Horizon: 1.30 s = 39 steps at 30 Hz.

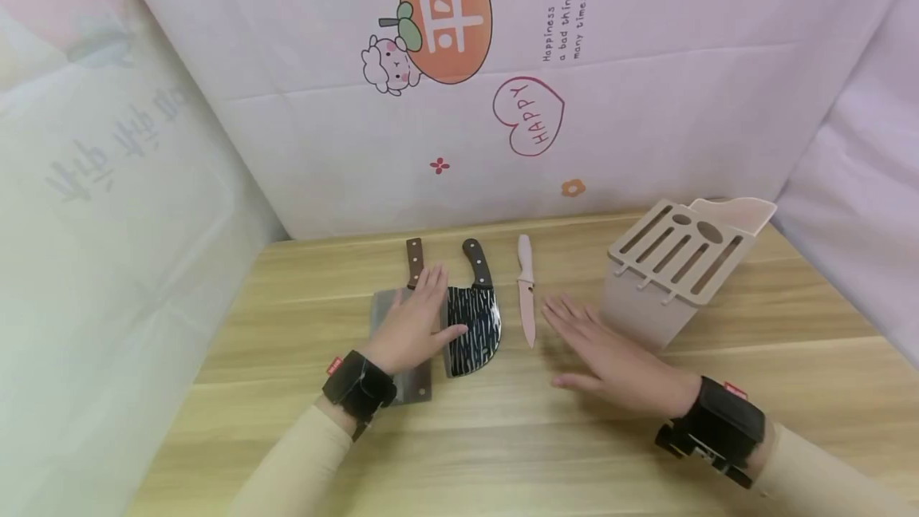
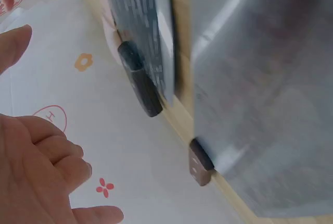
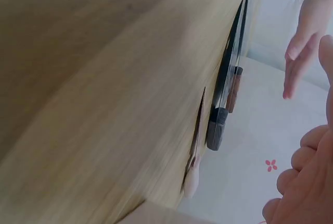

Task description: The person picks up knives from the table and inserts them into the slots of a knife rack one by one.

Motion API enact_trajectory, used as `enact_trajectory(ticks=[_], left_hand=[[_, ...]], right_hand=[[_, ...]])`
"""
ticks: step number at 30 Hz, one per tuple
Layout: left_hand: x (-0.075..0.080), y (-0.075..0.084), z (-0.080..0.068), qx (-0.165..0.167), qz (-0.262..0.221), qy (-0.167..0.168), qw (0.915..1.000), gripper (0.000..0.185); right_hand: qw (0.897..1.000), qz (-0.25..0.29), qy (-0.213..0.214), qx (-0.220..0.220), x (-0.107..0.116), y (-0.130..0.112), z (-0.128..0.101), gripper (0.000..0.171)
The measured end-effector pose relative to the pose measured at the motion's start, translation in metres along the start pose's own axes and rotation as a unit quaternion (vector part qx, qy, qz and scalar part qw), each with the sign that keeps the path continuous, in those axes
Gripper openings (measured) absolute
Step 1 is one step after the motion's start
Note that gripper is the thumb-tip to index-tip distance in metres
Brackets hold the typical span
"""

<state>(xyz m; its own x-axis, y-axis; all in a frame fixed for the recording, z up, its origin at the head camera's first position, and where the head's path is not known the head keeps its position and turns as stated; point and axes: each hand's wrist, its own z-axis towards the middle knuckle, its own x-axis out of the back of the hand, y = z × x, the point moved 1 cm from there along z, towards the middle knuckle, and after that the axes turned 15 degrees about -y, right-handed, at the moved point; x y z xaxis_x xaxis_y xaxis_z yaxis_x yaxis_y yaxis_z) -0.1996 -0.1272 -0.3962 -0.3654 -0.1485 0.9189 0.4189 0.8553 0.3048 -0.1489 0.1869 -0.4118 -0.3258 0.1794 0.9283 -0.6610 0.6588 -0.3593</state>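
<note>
Left hand (image 1: pixel 412 325) flat over steel cleaver (image 1: pixel 391 321), right hand (image 1: pixel 610 357) open, patterned cleaver (image 1: pixel 474 325) between

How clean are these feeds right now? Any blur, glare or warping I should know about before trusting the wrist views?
Head view: sharp and evenly lit, soft shadows under the left hand and right hand; the backdrop edges bow slightly from the wide lens. Left wrist view: very close, the steel cleaver is smeared and shows pale glare. Right wrist view: the wooden table fills the frame, blurred and tilted.

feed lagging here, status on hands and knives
Both hands open: left hand over the silver steel cleaver, right hand on the table. Pink paring knife untouched. Beige slotted knife block unobstructed.
</note>
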Motion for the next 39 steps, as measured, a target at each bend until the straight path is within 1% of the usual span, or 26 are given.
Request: enact_trajectory(ticks=[3, 5, 7, 9, 10, 12, 14, 15, 16, 17, 19, 20, 22, 23, 24, 25, 26, 27, 28, 29, 31, 32, 33, 34, 36, 39], left_hand=[[-0.004, -0.007, -0.012, -0.018, -0.016, -0.002, 0.9997, 0.089], [-0.007, -0.014, -0.025, -0.034, -0.03, 0.004, 0.9989, 0.085], [-0.011, -0.023, -0.039, -0.046, -0.043, 0.011, 0.9979, 0.081], [-0.013, -0.034, -0.054, -0.052, -0.048, 0.02, 0.9973, 0.078], [-0.014, -0.039, -0.06, -0.053, -0.049, 0.025, 0.9971, 0.076], [-0.012, -0.05, -0.072, -0.05, -0.051, 0.034, 0.9969, 0.073], [-0.009, -0.06, -0.081, -0.041, -0.056, 0.037, 0.9969, 0.071], [-0.007, -0.064, -0.085, -0.034, -0.06, 0.038, 0.9969, 0.071], [-0.003, -0.067, -0.087, -0.033, -0.071, 0.036, 0.9963, 0.071], [0.001, -0.07, -0.088, -0.031, -0.079, 0.033, 0.9958, 0.071], [0.01, -0.074, -0.086, -0.018, -0.111, 0.019, 0.9934, 0.071], [0.015, -0.074, -0.083, -0.012, -0.126, 0.014, 0.9918, 0.071], [0.027, -0.074, -0.071, -0.002, -0.144, 0.001, 0.9896, 0.071], [0.032, -0.074, -0.062, 0.007, -0.147, -0.005, 0.989, 0.072], [0.038, -0.073, -0.053, 0.019, -0.155, -0.014, 0.9877, 0.074], [0.043, -0.072, -0.043, 0.029, -0.153, -0.021, 0.9875, 0.074], [0.048, -0.07, -0.031, 0.042, -0.151, -0.03, 0.9873, 0.075], [0.051, -0.068, -0.019, 0.058, -0.151, -0.038, 0.9861, 0.075], [0.053, -0.066, -0.007, 0.077, -0.15, -0.045, 0.9846, 0.076], [0.055, -0.064, 0.006, 0.098, -0.146, -0.049, 0.9831, 0.073], [0.053, -0.06, 0.031, 0.146, -0.132, -0.051, 0.9791, 0.066], [0.05, -0.058, 0.042, 0.17, -0.121, -0.05, 0.9766, 0.061], [0.049, -0.055, 0.05, 0.189, -0.111, -0.047, 0.9745, 0.058], [0.046, -0.052, 0.057, 0.203, -0.102, -0.044, 0.9729, 0.056], [0.041, -0.047, 0.07, 0.23, -0.106, -0.036, 0.9667, 0.052], [0.034, -0.041, 0.082, 0.258, -0.144, -0.006, 0.9553, 0.041]], right_hand=[[1.0, -0.027, 0.004, 0.013, -0.002, 0.001, -0.015, 0.096], [0.997, -0.058, 0.019, 0.043, -0.004, 0.003, -0.028, 0.094], [0.991, -0.091, 0.044, 0.082, -0.008, 0.006, -0.043, 0.09], [0.985, -0.107, 0.07, 0.115, -0.01, 0.009, -0.06, 0.084], [0.983, -0.107, 0.079, 0.123, -0.011, 0.012, -0.069, 0.081], [0.983, -0.092, 0.095, 0.127, -0.011, 0.018, -0.088, 0.074], [0.983, -0.074, 0.114, 0.121, -0.011, 0.026, -0.107, 0.069], [0.982, -0.077, 0.124, 0.116, -0.011, 0.031, -0.116, 0.067], [0.981, -0.082, 0.135, 0.11, -0.009, 0.037, -0.124, 0.066], [0.978, -0.092, 0.146, 0.115, -0.008, 0.044, -0.13, 0.064], [0.972, -0.143, 0.156, 0.102, -0.001, 0.059, -0.142, 0.064], [0.97, -0.146, 0.167, 0.094, 0.003, 0.068, -0.148, 0.063], [0.97, -0.14, 0.188, 0.058, 0.016, 0.085, -0.158, 0.056], [0.972, -0.126, 0.196, 0.02, 0.025, 0.093, -0.163, 0.056], [0.974, -0.101, 0.2, -0.025, 0.034, 0.1, -0.167, 0.06], [0.975, -0.048, 0.206, -0.064, 0.043, 0.106, -0.17, 0.065], [0.971, -0.002, 0.216, -0.099, 0.052, 0.111, -0.17, 0.067], [0.967, 0.032, 0.214, -0.132, 0.06, 0.115, -0.17, 0.076], [0.963, 0.063, 0.214, -0.153, 0.068, 0.118, -0.168, 0.081], [0.958, 0.103, 0.21, -0.166, 0.074, 0.12, -0.166, 0.084], [0.949, 0.174, 0.211, -0.159, 0.083, 0.124, -0.158, 0.087], [0.944, 0.198, 0.215, -0.152, 0.086, 0.125, -0.154, 0.087], [0.94, 0.223, 0.218, -0.141, 0.087, 0.126, -0.148, 0.086], [0.935, 0.242, 0.221, -0.137, 0.088, 0.128, -0.144, 0.084], [0.924, 0.279, 0.225, -0.133, 0.087, 0.13, -0.136, 0.077], [0.907, 0.323, 0.238, -0.126, 0.084, 0.132, -0.128, 0.064]])
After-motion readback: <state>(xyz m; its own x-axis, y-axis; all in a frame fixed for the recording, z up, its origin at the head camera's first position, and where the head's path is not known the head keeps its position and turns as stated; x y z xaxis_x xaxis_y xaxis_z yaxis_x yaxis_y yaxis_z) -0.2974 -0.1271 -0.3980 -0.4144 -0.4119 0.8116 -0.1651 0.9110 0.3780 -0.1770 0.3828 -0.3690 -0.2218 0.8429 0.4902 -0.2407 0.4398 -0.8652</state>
